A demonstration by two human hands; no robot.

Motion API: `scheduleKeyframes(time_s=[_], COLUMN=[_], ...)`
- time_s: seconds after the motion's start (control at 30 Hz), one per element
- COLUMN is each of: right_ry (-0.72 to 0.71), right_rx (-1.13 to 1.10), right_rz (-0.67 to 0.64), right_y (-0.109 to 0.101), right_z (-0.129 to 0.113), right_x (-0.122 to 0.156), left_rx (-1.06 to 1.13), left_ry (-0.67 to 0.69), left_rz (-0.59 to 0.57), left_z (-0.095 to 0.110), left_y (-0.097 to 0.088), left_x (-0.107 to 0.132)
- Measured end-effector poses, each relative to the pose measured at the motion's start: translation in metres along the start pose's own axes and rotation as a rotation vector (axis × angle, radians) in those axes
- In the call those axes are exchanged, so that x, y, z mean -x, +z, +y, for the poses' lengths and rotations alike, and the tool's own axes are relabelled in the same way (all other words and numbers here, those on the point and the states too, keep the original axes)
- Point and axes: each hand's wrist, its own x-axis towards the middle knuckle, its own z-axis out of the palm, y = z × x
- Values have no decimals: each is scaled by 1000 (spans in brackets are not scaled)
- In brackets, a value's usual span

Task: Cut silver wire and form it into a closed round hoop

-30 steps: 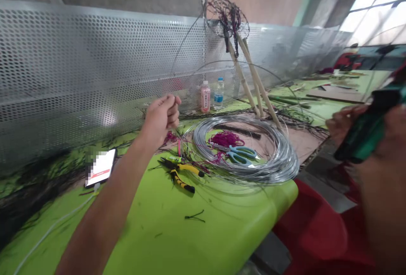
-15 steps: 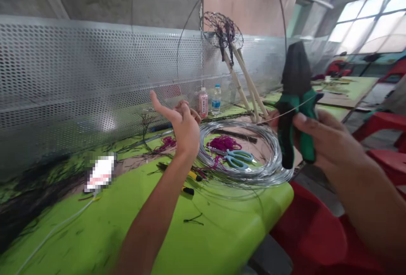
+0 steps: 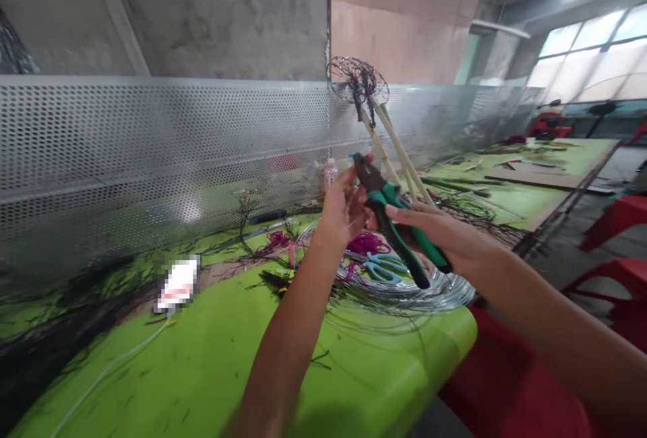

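Observation:
My right hand grips a pair of pliers with green and black handles, the dark jaws pointing up and left. Close beside the jaws is my left hand, its fingers curled in. Whatever those fingers hold is too small or hidden to make out. Below both hands lies a coil of silvery wire, partly covered by my left arm. Light-blue-handled scissors and purple yarn lie within the coil.
Pale poles lean by the perforated metal panel, with a dark wire frame on top. A pink bottle stands behind my left hand. Dark strands cover the green table's left side. Red stools stand at right.
My right hand has brought the pliers left, to my left hand, and tilted them. My left hand has moved right, its fingers now curled by the jaws. The large wire arc overhead no longer shows.

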Motion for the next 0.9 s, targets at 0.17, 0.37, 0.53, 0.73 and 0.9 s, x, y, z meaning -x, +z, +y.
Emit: scheduleKeyframes(time_s=[0.17,0.37,0.53,0.73,0.9], right_ry=[109,164,190,188,62], right_rx=[-95,-163,-176,-190,-201], right_rz=[-24,18,72,133,308], right_y=[12,12,13,23,15], right_z=[1,1,0,4,-3], right_x=[-3,-8,-7,-13,7], left_rx=[87,142,179,261,322], left_ry=[106,130,98,152,189], left_rz=[84,151,76,84,124], left_z=[-1,-14,-11,-2,2], left_y=[-17,-29,-32,-27,-28], left_x=[7,16,34,36,31])
